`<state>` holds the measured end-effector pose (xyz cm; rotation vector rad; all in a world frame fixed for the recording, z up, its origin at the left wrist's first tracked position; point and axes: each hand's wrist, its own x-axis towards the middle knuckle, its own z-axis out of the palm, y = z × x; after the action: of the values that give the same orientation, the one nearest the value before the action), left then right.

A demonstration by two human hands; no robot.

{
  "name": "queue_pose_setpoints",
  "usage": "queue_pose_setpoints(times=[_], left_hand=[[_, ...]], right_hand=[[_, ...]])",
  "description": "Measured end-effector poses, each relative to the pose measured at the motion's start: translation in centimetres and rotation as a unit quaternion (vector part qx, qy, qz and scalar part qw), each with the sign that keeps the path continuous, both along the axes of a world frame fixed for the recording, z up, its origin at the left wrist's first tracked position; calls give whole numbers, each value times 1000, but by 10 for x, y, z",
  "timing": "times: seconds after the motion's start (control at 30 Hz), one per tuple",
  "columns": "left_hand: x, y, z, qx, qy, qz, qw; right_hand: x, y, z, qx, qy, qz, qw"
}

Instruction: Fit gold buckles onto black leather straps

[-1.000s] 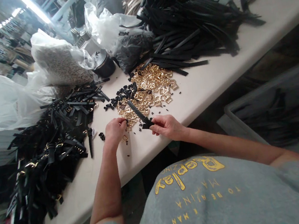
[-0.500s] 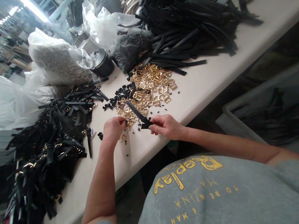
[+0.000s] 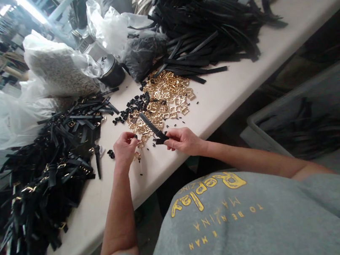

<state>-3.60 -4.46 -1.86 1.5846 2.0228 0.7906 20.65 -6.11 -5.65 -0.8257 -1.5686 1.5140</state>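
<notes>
My right hand (image 3: 185,141) is closed on one end of a black strap (image 3: 150,124), which slants up and to the left over the gold buckles. Some short dark ends stick out by the fingertips. My left hand (image 3: 125,148) is closed in a pinch on a small black piece (image 3: 135,136), probably a strap loop, mostly covered by the fingers. Just beyond both hands lies a heap of gold buckles (image 3: 167,89). Small black loops (image 3: 134,104) are piled against its left side, and a few more (image 3: 111,154) sit beside my left wrist.
Finished-looking black straps with gold buckles (image 3: 48,167) cover the table's left part. Loose black straps (image 3: 210,32) are heaped at the back right. A dark metal pot (image 3: 111,71) and plastic bags (image 3: 52,66) stand behind. Right of the table (image 3: 215,112) is a bin (image 3: 268,140) holding dark strips.
My left hand has drawn slightly left, with the small black piece now visible at its fingertips. The right hand still grips the strap. The whole view has shifted a little.
</notes>
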Motion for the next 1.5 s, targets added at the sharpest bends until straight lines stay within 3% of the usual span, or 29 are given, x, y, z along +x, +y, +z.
queue_pose_setpoints(times=[0.07, 0.13, 0.23, 0.37, 0.47, 0.67, 1.03, 1.33, 1.5], left_hand=[[7, -15, -2, 16, -196, 27, 980], [18, -31, -3, 15, -331, 35, 943], [37, -51, -6, 7, -442, 27, 896], [50, -62, -10, 1, -522, 22, 853], [54, -66, -12, 15, -528, 46, 848], [61, -75, -12, 19, -482, 82, 872], [73, -80, -11, 105, -514, 72, 848], [74, -77, -15, 111, -488, 65, 863], [69, -79, -16, 88, -442, 57, 891]], right_hand=[[0, -1, 1, -1, 0, -2, 1000], [-1, -3, 2, 4, 0, -5, 1000], [-2, -6, 4, 7, -1, 1, 1000], [-1, -10, 10, 19, -5, 2, 1000], [0, -11, 15, 25, -6, -4, 1000], [-1, -14, 22, 33, -34, -1, 999], [-4, -18, 26, 89, -110, -7, 990], [0, -18, 29, 114, -163, 6, 980], [4, -13, 30, 114, -211, 10, 971]])
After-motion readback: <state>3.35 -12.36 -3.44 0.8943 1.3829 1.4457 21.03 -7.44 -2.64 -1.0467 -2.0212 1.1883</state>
